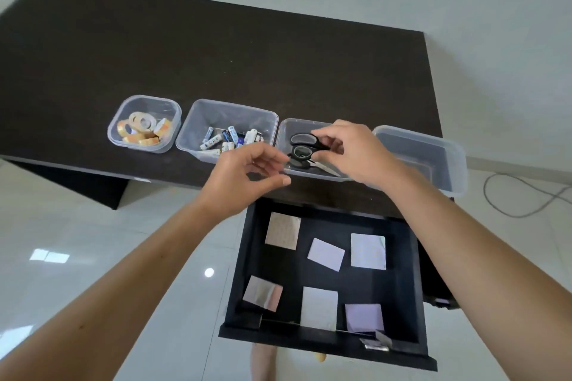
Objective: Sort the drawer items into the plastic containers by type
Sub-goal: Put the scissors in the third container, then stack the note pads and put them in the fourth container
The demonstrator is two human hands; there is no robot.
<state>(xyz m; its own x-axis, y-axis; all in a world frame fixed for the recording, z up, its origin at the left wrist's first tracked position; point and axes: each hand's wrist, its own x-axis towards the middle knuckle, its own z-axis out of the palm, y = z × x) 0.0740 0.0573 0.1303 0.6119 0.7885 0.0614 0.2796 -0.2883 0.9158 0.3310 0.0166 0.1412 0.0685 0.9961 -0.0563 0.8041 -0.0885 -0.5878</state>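
Four clear plastic containers stand in a row on the dark table [216,49]: one with tape rolls [143,128], one with batteries [230,139], one with scissors [286,130] and an empty one [433,158]. My right hand [356,155] pinches the handle of black scissors [305,139] just above the scissors container, where a second pair [309,161] lies. The fingers and thumb of my left hand [244,176] curl around that container's near left corner. Below, the open black drawer [399,288] holds several square paper notes [326,254].
The drawer sticks out from the table's front edge toward me, over a glossy white tiled floor. A grey cable [520,195] lies on the floor at the right. The table's far half is bare dark wood.
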